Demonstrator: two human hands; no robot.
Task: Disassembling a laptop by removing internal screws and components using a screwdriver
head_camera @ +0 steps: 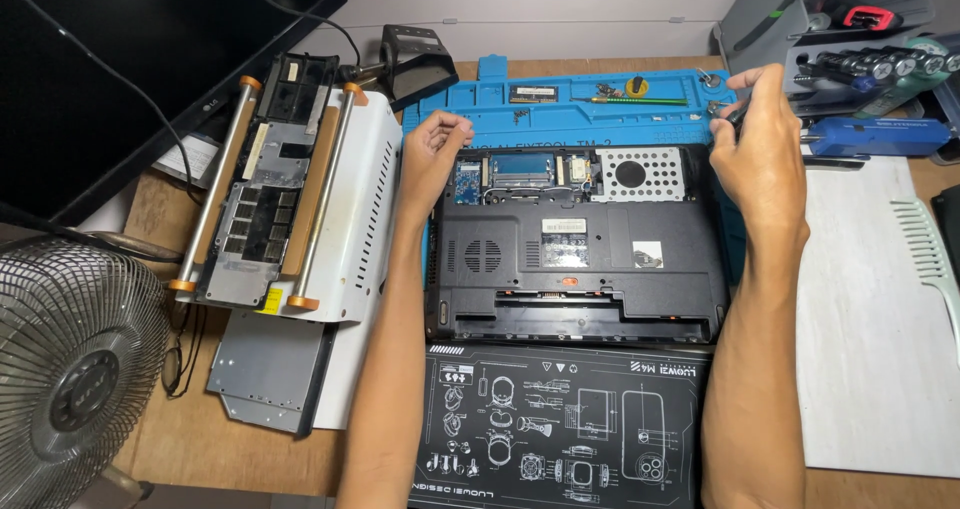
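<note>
— While we lean over the bench, where does the laptop [580,254] lie?

— Upside down on the blue repair mat [590,119], between our two forearms. Its bottom cover is off at the far edge, so we see the green boards and the perforated metal drive cage [640,174].

— And our left hand [435,149]?

— Loosely curled, fingertips drawn together at the laptop's far left corner. We cannot tell whether it pinches anything; nothing shows between the fingers.

— Our right hand [760,139]?

— Raised over the far right corner, closed around a small dark tool [735,117], most of it hidden by the fingers.

— What lies around us?

— On the mat's far rim sit a memory stick [532,93] and a yellow round piece [637,86]. To the left stands a white machine with rollers [300,189] carrying a panel, beside a dark monitor [130,59]. A fan [75,369] sits at the near left. Nearest us lies a black mat with white drawings [560,429], touching the laptop's near edge. A pale green comb [925,249] rests on the white sheet [870,339] at right.
</note>
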